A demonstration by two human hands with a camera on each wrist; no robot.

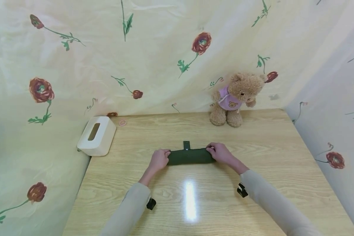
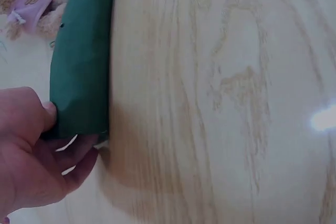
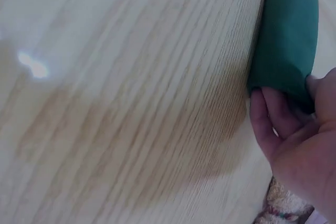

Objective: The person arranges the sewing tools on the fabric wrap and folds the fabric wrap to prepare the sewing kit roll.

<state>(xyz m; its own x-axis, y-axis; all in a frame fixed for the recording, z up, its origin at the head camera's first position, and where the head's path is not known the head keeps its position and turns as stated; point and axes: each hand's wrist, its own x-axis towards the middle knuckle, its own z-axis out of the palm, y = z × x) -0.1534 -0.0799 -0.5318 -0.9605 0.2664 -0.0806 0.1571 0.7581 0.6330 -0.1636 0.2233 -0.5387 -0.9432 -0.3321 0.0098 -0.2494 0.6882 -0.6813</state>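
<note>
A dark green fabric roll point(image 1: 191, 156) lies crosswise above the middle of the table, with a short snap tab point(image 1: 186, 145) sticking out from its far edge. My left hand point(image 1: 160, 159) grips the roll's left end; in the left wrist view, the thumb is on top and the fingers reach under the green fabric point(image 2: 84, 66). At the right end, my right hand point(image 1: 221, 153) pinches the roll in the same way. The right wrist view has those fingers point(image 3: 281, 111) tucked beneath the end of the fabric. What is inside the roll is hidden.
A white tissue box point(image 1: 97, 136) stands at the table's back left corner. Against the back wall sits a teddy bear point(image 1: 231, 101) in a pink top. A small pink ring-shaped thing point(image 1: 122, 123) lies near the tissue box. Flowered cloth covers the walls around the wooden table point(image 1: 283, 157).
</note>
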